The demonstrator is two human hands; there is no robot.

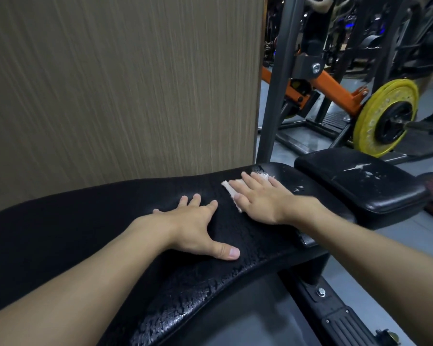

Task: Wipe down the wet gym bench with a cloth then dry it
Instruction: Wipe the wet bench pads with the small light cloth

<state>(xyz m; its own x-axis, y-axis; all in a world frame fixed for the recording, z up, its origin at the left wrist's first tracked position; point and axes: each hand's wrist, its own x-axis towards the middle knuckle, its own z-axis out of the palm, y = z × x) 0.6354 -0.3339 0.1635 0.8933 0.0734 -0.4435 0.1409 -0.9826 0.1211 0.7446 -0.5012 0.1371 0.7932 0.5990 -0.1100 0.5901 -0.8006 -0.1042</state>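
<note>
Two bare forearms reach out over the black gym bench (85, 221), whose near edge glistens with water beads (198, 295). On the bench's middle, the left hand (198, 228) lies flat with fingers spread and thumb out, holding nothing. Toward the bench's far end, the right hand (260, 198) presses straight fingers down on a white cloth (231, 188), which peeks out beside and beyond them. Past that end sits a separate seat pad (360, 178) with scuffed white marks. Behind the bench stands a wood-grain panel (110, 83).
</note>
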